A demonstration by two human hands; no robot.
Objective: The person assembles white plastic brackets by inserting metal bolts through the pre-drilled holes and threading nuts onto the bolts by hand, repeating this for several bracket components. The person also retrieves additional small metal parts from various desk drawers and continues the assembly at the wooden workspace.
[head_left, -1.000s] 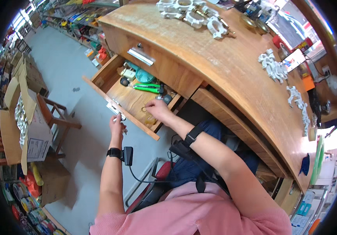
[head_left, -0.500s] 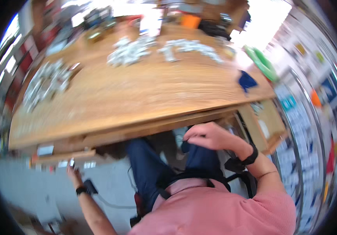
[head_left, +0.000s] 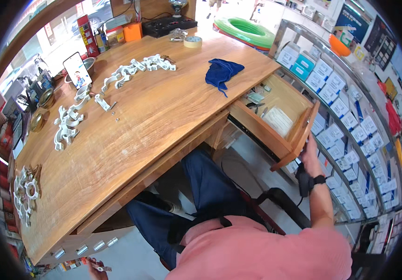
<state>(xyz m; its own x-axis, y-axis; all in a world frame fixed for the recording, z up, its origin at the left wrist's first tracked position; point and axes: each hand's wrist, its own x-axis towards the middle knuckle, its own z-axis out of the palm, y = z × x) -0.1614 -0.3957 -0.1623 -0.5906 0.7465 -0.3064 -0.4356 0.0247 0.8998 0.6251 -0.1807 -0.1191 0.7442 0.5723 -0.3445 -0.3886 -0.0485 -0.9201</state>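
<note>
At the right, a wooden drawer [head_left: 253, 122] stands pulled out from the desk. My right hand [head_left: 310, 156] is closed at its front panel, with the fingertips partly hidden behind the wood. Inside lie a white packet [head_left: 278, 121] and several small tools and parts. Low at the left, my left hand [head_left: 96, 272], cut off by the picture's lower edge, pinches a small metal piece with a red end [head_left: 100, 267]; its exact kind is unclear.
White plastic pipe clamps [head_left: 68, 122] lie in rows on the desk [head_left: 163, 116], with more at the left end [head_left: 26, 193]. A blue cloth pouch [head_left: 223, 74], tape roll [head_left: 192, 42], propped phone [head_left: 77, 70] and green hose coil [head_left: 245, 31] are there too. Boxes fill a rack [head_left: 338, 100] at right.
My view has turned right. My right hand has moved from above my lap to the front of the right drawer, which was open before too. My left hand is lower in view.
</note>
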